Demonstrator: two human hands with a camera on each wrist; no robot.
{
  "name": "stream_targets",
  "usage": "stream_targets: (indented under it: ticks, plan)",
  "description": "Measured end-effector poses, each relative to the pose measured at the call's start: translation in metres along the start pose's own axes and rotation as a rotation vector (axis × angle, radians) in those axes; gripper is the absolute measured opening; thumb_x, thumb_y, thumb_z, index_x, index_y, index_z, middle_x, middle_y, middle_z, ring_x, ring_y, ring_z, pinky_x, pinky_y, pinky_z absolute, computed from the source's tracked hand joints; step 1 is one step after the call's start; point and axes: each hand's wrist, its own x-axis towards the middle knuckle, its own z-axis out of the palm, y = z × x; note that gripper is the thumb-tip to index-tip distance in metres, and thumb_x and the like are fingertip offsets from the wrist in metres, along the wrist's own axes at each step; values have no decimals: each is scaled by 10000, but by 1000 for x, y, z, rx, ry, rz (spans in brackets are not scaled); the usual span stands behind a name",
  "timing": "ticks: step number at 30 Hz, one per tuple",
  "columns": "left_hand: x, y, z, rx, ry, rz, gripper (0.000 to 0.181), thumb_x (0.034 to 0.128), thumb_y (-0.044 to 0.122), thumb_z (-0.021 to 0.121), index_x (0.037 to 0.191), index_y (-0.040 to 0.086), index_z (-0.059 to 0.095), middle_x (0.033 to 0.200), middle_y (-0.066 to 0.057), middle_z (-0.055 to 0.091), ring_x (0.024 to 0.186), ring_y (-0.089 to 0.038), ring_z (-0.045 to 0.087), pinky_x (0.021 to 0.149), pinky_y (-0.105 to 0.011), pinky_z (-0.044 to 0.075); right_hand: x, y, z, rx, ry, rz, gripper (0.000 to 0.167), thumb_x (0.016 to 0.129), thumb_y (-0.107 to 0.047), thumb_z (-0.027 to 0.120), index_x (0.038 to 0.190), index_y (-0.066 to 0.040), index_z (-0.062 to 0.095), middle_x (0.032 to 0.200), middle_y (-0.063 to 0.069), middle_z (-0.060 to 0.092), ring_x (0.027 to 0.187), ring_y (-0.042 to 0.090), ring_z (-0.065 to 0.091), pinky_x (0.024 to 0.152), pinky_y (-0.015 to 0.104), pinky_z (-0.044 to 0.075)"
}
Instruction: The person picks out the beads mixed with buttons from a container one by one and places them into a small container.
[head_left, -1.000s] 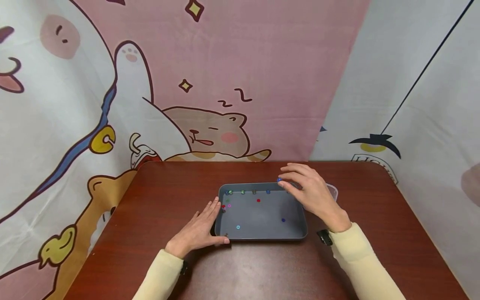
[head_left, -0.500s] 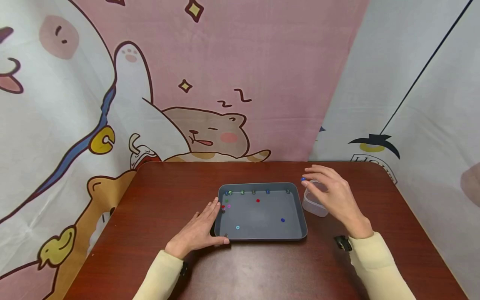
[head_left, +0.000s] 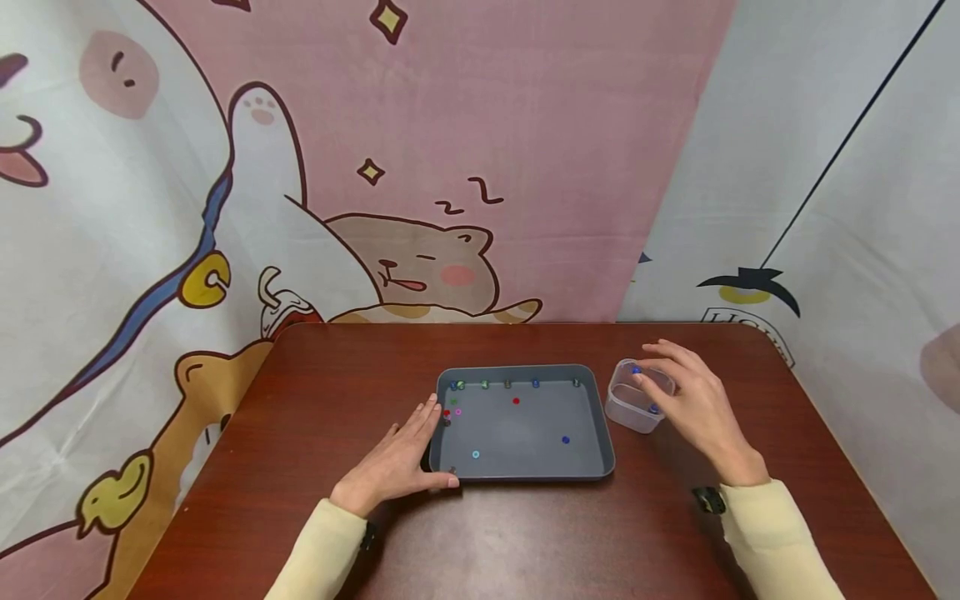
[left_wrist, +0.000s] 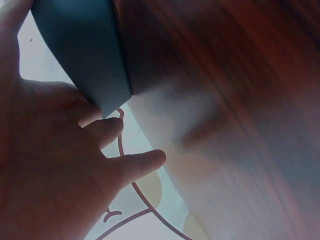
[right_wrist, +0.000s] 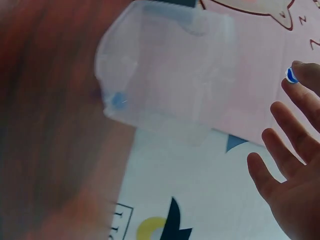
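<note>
My right hand (head_left: 697,408) pinches a small blue bead (head_left: 636,369) between thumb and index finger, over the clear plastic container (head_left: 628,417). In the right wrist view the bead (right_wrist: 292,75) looks blue and white, and the other fingers are spread. Another blue piece (right_wrist: 119,100) shows low in the container. My left hand (head_left: 393,458) rests its extended fingers against the left side of the grey tray (head_left: 525,442), thumb by the near left corner. In the left wrist view, the tray's outer wall (left_wrist: 82,45) lies beyond that hand, partly hidden by it.
Several small coloured pieces lie in the tray: a red one (head_left: 516,401), a dark blue one (head_left: 566,440), a light-blue ring (head_left: 476,455) and others along the far and left walls. The brown table (head_left: 360,358) meets a printed cloth (head_left: 570,167) behind.
My right hand has moved right and slightly down with the blue bead, from above the tray's far right corner to over the container. The left hand and tray stay put.
</note>
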Motion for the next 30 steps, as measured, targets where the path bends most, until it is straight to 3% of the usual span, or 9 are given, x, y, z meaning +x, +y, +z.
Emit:
stream_targets:
  ticks: [15,30]
  plan:
    - [0,0,-1,-2,2,2,1187,825,694,752,1651,40,204,1740,-70,78,1583,-286,160,1173,-680,232,-15,29,9,-41,-42,33,246,851,-86,842,1074,-2,778,1307,207,641,1285,445,518,946,669,421]
    - [0,0,0,-7,-7,-4,1189,822,695,754,1652,45,204,1740,-63,76,1586,-258,145,1172,-683,230,-20,39,15,-54,-67,65,224,857,-97,841,1051,-2,782,1285,225,646,1259,456,526,973,701,399]
